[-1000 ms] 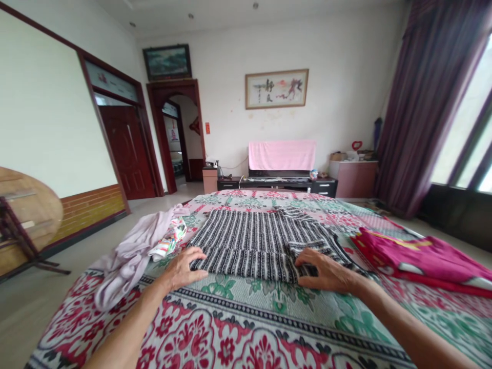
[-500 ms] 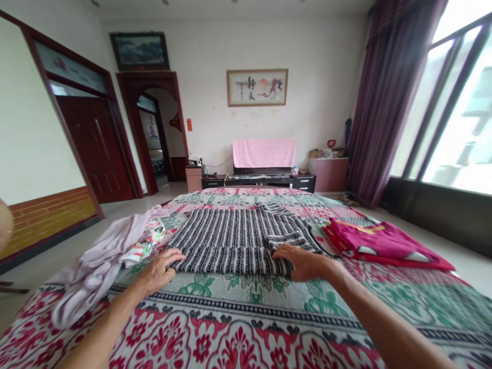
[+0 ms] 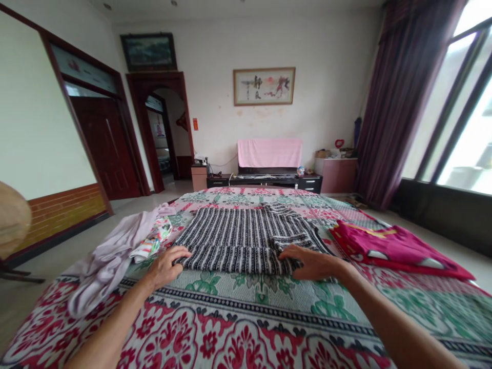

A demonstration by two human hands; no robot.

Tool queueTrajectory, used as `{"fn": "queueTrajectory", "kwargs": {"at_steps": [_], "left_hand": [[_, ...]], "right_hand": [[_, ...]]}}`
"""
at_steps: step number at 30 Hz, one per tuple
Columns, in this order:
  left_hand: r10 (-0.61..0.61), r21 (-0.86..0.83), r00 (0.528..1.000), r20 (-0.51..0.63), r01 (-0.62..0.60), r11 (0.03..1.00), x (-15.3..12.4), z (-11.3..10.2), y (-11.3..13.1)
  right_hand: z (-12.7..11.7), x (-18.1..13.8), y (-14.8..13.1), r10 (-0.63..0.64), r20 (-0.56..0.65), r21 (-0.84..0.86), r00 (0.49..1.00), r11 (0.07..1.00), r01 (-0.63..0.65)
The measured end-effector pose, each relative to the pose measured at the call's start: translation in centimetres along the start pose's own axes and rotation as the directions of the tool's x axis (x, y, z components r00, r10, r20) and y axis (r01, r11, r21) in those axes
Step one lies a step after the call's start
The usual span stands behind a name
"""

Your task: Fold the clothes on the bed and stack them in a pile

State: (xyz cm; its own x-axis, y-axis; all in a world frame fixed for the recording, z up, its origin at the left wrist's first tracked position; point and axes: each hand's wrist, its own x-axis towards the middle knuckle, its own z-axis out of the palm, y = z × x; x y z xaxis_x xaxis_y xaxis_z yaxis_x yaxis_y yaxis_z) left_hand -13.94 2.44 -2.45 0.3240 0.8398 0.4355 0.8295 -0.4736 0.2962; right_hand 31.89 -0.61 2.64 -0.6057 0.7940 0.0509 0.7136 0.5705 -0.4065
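Observation:
A black-and-white striped knit sweater (image 3: 234,236) lies spread on the patterned bedcover (image 3: 192,318), with a folded-in sleeve (image 3: 292,240) on its right part. At the sweater's near left corner, my left hand (image 3: 167,266) has its fingers curled over the knit and its thumb at the near edge. My right hand (image 3: 313,262) is closed on the near right part, beside the sleeve's lower edge. The fabric under my fingers is partly hidden.
A pale lilac garment (image 3: 115,251) and a colourful printed cloth (image 3: 154,241) lie to the left. Folded magenta clothing (image 3: 400,248) is at the right. Beyond the bedcover stands a low black cabinet (image 3: 277,180) with a pink cloth (image 3: 269,152) above it.
The whole view has shifted slightly, so things appear farther right. Both hands stay at the same places on the sweater, which lies as before.

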Motion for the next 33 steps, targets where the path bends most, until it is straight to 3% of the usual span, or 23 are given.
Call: {"fn": "queueTrajectory", "kwargs": {"at_steps": [3, 7, 11, 14, 21, 25, 29, 33], "left_hand": [[-0.111, -0.099, 0.993, 0.027, 0.114, 0.989, 0.2, -0.8, 0.6], [-0.191, -0.081, 0.981, -0.034, 0.188, 0.979, 0.5, -0.3, 0.5], [-0.150, 0.007, 0.987, -0.047, 0.151, 0.989, 0.8, 0.5, 0.0], [-0.145, 0.086, 0.989, -0.039, 0.148, 0.985, 1.6, 0.4, -0.1], [-0.193, 0.273, 0.980, 0.052, 0.172, 0.947, 4.6, -0.1, -0.8], [-0.278, 0.342, 0.959, 0.061, 0.242, 0.908, 4.9, 0.3, -0.5], [-0.295, 0.377, 0.953, 0.065, 0.250, 0.892, 4.8, 0.7, 0.0], [-0.287, 0.381, 0.956, 0.056, 0.245, 0.891, 4.8, 0.8, 0.0]], "right_hand": [[-0.3, 0.0, 1.0, 0.118, -0.163, 0.042, 0.980, 0.993, -0.113], [0.2, 0.0, 3.3, 0.193, -0.442, -0.144, 0.876, 0.949, -0.281], [0.6, -0.6, 5.8, 0.353, -0.511, -0.197, 0.784, 0.839, -0.507], [0.7, -0.9, 7.1, 0.420, -0.512, -0.181, 0.749, 0.800, -0.573], [0.2, -0.1, 5.7, 0.454, -0.522, -0.149, 0.722, 0.785, -0.602], [-0.3, 0.8, 5.1, 0.365, -0.502, -0.181, 0.784, 0.843, -0.507], [-1.2, 2.2, 5.9, 0.385, -0.350, -0.235, 0.854, 0.846, -0.478], [-1.0, 4.3, 4.7, 0.478, -0.299, -0.282, 0.826, 0.783, -0.555]]}}
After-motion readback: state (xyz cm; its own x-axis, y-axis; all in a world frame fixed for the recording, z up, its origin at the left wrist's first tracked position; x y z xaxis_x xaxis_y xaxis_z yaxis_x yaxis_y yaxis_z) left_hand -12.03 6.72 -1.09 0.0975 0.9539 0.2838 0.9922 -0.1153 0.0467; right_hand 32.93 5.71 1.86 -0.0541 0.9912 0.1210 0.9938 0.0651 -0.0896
